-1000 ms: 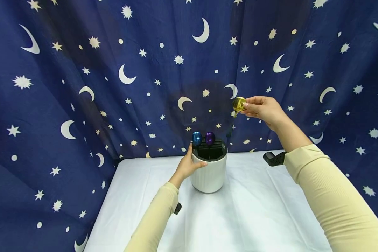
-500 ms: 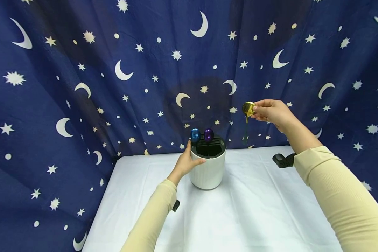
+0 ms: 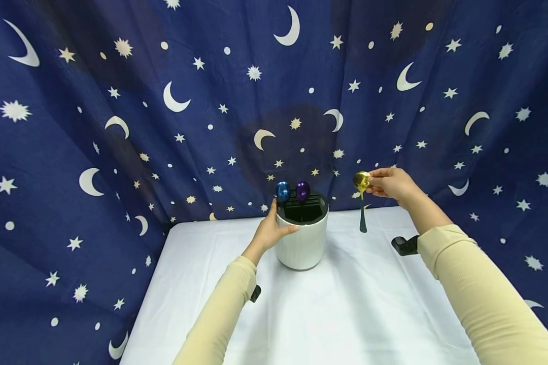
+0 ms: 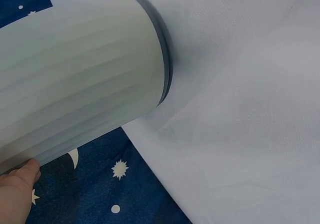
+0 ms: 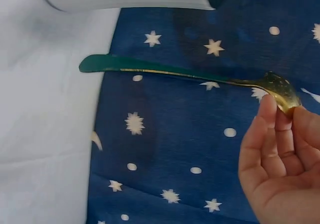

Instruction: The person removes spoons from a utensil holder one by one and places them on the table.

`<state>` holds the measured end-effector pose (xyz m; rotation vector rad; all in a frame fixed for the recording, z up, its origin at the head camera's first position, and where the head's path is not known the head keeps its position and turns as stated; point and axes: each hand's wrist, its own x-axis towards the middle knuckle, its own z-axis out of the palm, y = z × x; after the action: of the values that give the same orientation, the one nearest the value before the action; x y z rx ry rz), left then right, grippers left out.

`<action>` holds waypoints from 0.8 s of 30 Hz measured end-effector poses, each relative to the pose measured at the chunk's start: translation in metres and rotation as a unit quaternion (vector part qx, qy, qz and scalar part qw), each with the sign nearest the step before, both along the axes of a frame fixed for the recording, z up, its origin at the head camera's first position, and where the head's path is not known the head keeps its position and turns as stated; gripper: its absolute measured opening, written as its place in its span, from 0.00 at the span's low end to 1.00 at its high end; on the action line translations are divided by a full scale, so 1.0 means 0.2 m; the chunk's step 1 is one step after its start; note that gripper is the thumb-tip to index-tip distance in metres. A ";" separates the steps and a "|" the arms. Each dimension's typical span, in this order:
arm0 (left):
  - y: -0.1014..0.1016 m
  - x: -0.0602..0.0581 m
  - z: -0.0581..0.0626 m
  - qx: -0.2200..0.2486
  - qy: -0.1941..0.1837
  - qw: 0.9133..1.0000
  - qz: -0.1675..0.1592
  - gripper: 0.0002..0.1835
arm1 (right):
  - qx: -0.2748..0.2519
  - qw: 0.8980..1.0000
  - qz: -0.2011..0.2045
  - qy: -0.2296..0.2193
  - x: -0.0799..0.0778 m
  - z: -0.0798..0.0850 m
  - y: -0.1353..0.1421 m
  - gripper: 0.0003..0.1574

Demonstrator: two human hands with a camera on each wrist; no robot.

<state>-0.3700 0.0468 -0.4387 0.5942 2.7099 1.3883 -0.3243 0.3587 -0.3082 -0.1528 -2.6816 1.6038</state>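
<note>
So it's pale yellow sleeves point(image 3: 488, 289), kinda wrinkly, with a folded cuff point(image 3: 444, 242) on the right one, bare fingers point(image 5: 266, 115), a curved black gadget point(image 3: 404, 246) by that wrist and another black bit point(image 3: 255, 293) by the left.

The left arm point(image 3: 219, 309) reaches forward and slightly inward, its bare hand point(image 3: 269, 231) in a clasp with thumb and index finger set well apart, the thumb pointing inward. The right arm point(image 3: 481, 289) stretches forward and inward, its wrist point(image 3: 415, 198) lifted and its bare hand point(image 3: 391, 183) higher than the left one, thumb and fingertips drawn together in a pinch.
</note>
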 end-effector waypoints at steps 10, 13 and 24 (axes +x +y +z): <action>0.01 -0.03 0.02 0.001 -0.017 1.000 -0.001 0.61 | 0.018 0.999 0.009 -0.047 -0.03 -0.19 0.01 0.23; 0.01 -0.04 0.03 0.005 -0.015 1.000 0.003 0.61 | 0.016 0.998 0.011 -0.057 -0.04 -0.24 0.01 0.23; 0.00 -0.01 0.00 0.009 -0.039 0.999 0.012 0.62 | -0.025 0.994 0.017 -0.102 -0.02 -0.55 -0.02 0.22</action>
<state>-0.3729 0.0469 -0.4394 0.4998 2.6555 1.4107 -0.3274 0.3537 -0.4178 -0.2869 -2.8059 1.7569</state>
